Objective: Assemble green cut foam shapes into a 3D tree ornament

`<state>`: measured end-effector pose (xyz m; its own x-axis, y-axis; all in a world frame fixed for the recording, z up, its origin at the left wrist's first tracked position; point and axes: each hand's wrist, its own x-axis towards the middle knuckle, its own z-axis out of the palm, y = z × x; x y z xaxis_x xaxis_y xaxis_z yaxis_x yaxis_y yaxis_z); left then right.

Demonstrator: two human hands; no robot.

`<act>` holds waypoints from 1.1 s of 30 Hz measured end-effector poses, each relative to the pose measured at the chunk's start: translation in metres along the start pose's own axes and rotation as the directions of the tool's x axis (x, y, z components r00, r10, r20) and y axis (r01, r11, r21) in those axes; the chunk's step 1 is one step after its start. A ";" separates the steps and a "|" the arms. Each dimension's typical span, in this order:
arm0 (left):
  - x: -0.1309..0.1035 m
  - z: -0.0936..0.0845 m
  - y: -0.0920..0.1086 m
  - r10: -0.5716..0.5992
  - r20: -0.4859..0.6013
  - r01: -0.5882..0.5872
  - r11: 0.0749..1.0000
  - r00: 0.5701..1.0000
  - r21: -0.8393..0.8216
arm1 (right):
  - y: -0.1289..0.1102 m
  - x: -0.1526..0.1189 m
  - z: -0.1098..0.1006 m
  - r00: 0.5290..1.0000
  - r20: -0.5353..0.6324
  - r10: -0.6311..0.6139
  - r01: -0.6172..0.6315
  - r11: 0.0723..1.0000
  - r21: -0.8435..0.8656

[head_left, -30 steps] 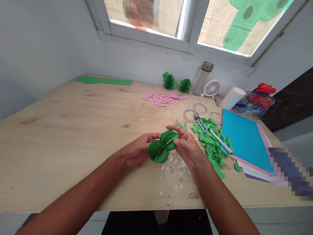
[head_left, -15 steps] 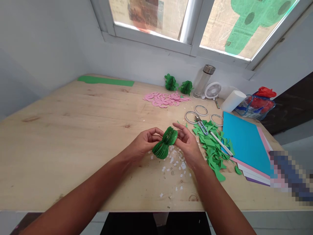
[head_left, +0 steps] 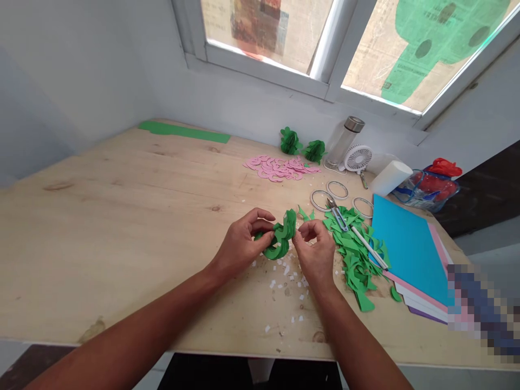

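A layered green paper piece [head_left: 280, 238] is held above the wooden table, its curved, scalloped edges showing. My left hand [head_left: 246, 238] grips its left side between thumb and fingers. At its right edge, my right hand [head_left: 314, 246] pinches the paper with thumb and index finger, the other fingers curled. Small white paper bits [head_left: 286, 269] lie scattered on the table below. Two similar green folded paper shapes, one [head_left: 290, 141] beside the other [head_left: 314, 151], stand near the wall.
Green scraps [head_left: 355, 254] lie to the right with snips [head_left: 338, 214] and a white pen [head_left: 369, 247] on them. Tape rings [head_left: 337, 189], coloured sheets [head_left: 406, 244], pink cutouts [head_left: 280, 168], a bottle [head_left: 344, 142], a fan [head_left: 358, 158] and a green strip [head_left: 184, 132] surround the work area.
The green paper piece has turned from a fanned bow shape to its scalloped side. My right hand's fingers have curled in closer, and the view has shifted slightly.
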<state>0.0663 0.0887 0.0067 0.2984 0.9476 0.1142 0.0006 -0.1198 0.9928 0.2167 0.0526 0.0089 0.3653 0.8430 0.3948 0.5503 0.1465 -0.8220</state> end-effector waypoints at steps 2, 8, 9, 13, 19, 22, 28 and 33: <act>0.000 0.000 0.000 0.025 -0.031 -0.023 0.999 0.999 0.048 | -0.001 -0.001 0.001 0.999 0.053 -0.006 0.004 0.999 0.040; -0.002 -0.003 0.004 0.051 -0.097 -0.042 0.995 0.994 0.093 | -0.003 -0.004 0.005 0.991 0.124 0.040 -0.060 0.985 0.162; -0.002 -0.003 0.005 0.054 -0.106 -0.044 0.994 0.993 0.096 | -0.003 -0.004 0.006 0.991 0.126 0.048 -0.070 0.982 0.178; -0.002 -0.004 0.006 0.083 -0.128 -0.065 0.988 0.988 0.141 | -0.002 -0.006 0.008 0.989 0.133 0.059 -0.088 0.972 0.218; -0.004 -0.004 0.009 0.145 -0.145 -0.104 0.960 0.979 0.258 | 0.000 -0.005 0.008 0.973 0.221 0.070 -0.126 0.961 0.248; -0.004 -0.003 0.010 0.168 -0.159 -0.117 0.950 0.973 0.290 | -0.001 -0.005 0.007 0.952 0.296 0.078 -0.179 0.926 0.332; -0.005 -0.003 0.009 0.204 -0.172 -0.135 0.929 0.964 0.344 | 0.001 -0.007 0.011 0.942 0.313 0.119 -0.229 0.910 0.345; -0.005 -0.002 0.008 0.214 -0.176 -0.143 0.927 0.961 0.347 | 0.001 -0.007 0.013 0.939 0.307 0.157 -0.263 0.902 0.342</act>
<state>0.0632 0.0835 0.0139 0.1186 0.9369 0.3290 0.2891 -0.3496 0.8912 0.2043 0.0534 -0.0003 0.1985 0.9732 0.1157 0.1433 0.0880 -0.9858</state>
